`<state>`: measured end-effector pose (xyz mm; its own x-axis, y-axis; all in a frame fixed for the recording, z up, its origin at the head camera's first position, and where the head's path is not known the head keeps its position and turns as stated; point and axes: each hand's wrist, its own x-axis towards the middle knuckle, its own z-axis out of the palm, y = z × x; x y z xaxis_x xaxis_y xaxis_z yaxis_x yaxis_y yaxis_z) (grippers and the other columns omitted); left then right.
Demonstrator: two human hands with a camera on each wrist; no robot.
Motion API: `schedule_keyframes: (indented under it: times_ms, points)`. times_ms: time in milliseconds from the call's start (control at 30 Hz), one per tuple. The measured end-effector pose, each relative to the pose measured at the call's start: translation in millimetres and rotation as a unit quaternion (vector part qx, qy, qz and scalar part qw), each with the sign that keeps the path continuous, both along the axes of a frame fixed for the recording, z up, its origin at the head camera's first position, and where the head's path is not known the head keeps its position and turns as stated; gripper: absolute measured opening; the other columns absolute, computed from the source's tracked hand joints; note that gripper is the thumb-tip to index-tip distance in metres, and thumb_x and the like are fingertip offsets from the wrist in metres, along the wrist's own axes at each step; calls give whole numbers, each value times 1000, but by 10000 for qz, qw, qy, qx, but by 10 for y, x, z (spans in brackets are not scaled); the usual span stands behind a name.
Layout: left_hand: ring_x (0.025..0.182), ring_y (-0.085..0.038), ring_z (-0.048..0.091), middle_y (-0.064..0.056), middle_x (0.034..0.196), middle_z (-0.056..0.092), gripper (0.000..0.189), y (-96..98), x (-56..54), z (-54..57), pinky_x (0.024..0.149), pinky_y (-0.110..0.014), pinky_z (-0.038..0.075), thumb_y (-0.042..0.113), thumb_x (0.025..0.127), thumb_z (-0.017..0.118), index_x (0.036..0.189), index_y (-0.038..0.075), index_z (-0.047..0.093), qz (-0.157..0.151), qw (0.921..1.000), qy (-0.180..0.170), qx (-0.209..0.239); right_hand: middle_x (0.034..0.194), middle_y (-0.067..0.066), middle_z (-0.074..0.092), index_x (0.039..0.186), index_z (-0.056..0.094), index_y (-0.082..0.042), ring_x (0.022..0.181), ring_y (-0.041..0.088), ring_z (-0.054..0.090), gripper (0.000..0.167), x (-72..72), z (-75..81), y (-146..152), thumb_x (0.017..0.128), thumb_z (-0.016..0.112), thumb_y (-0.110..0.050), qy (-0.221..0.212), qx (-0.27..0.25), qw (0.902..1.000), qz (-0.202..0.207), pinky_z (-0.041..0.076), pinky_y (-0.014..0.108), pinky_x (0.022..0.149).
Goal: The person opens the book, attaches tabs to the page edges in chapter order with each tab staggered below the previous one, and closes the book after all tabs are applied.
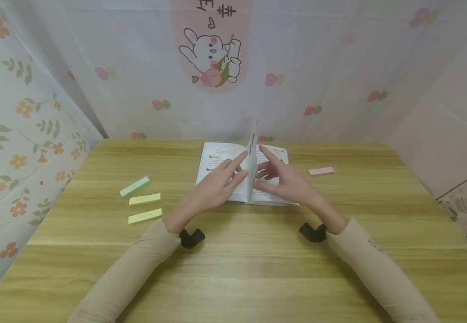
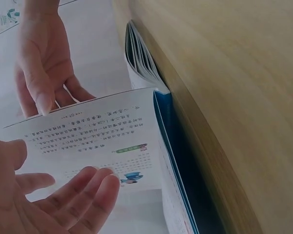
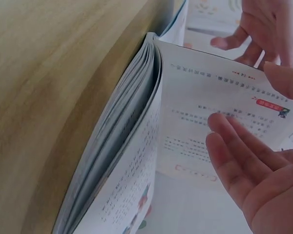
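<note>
An open book (image 1: 223, 154) lies on the table with one page (image 1: 252, 166) standing upright near its middle. To the left of that page is my left hand (image 1: 219, 181), its fingers loosely extended toward the printed side in the left wrist view. My right hand (image 1: 284, 177) is on the other side, fingers spread and slightly bent. Its thumb (image 2: 43, 100) is at the page's near edge; whether it touches is hard to tell. Neither hand visibly pinches the page. In the right wrist view, the stacked pages (image 3: 129, 97) fan out beside the spine.
Left of the book lie a green strip (image 1: 134, 186) and two yellow strips (image 1: 145, 199), perhaps sticky-note pads. A pink strip (image 1: 321, 171) lies to the right. Behind the wooden table (image 1: 241, 278) hangs a printed curtain (image 1: 318, 67). Black curved pieces (image 1: 191, 238) sit at both wrists.
</note>
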<state>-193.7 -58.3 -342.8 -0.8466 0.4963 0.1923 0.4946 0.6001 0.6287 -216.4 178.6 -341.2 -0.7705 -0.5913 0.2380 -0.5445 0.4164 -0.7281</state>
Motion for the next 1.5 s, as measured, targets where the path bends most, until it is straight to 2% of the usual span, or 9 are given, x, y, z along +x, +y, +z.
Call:
schedule_keyframes:
  times_ms: [300, 600, 867, 1067, 1233, 1367, 1500]
  points:
    - [113, -22, 58, -9, 127, 56, 61, 8, -1, -4, 99, -46, 47, 47, 110, 30, 163, 20, 19, 58, 9999, -68, 67, 119, 15, 68, 162, 17, -10, 102, 26, 69, 93, 2, -35, -80, 91, 76, -13, -214, 297, 9993, -14, 55, 42, 92]
    - [117, -21, 58, -9, 133, 54, 64, 6, -5, -13, 101, -46, 47, 54, 108, 24, 164, 23, 14, 88, 9997, -119, 187, 120, 14, 68, 162, 17, -8, 103, 27, 69, 91, 0, -65, -203, 92, 75, -18, -78, 712, 9974, 86, 55, 43, 92]
    - [99, -17, 60, -3, 116, 58, 68, -15, -16, 15, 83, -40, 52, 56, 107, 28, 164, 24, 9, 125, 9989, 71, 451, 121, 12, 64, 159, 28, -10, 105, 23, 66, 81, 19, -82, -245, 94, 74, -21, -118, 1085, 9937, 272, 55, 40, 92]
    - [100, -17, 57, -3, 118, 54, 68, -50, -31, 28, 83, -37, 50, 49, 109, 34, 162, 11, 18, 346, 9979, 279, 471, 124, 12, 62, 161, 27, -15, 106, 24, 64, 82, 37, -95, -258, 94, 74, -22, -105, 1341, 9905, 274, 54, 40, 91]
    - [101, -20, 55, -7, 117, 53, 69, -97, -47, 45, 85, -36, 49, 46, 109, 35, 159, 0, 22, 421, 9970, 405, 501, 126, 14, 62, 161, 26, -11, 108, 26, 64, 82, 46, -114, -282, 94, 73, -21, -109, 1555, 9875, 243, 54, 40, 92]
    - [100, -21, 53, -10, 121, 51, 67, -130, -62, 71, 82, -35, 48, 42, 109, 35, 158, -3, 24, 473, 9970, 396, 468, 129, 16, 61, 159, 29, -8, 109, 26, 65, 78, 47, -137, -291, 95, 71, -21, -79, 1763, 9840, 230, 54, 40, 93]
    - [96, -21, 53, -12, 122, 50, 59, -158, -70, 112, 78, -34, 47, 29, 107, 37, 155, -5, 29, 606, 9964, 463, 381, 132, 17, 59, 159, 30, -7, 112, 26, 64, 76, 58, -139, -301, 95, 71, -21, -108, 1882, 9818, 238, 54, 41, 94]
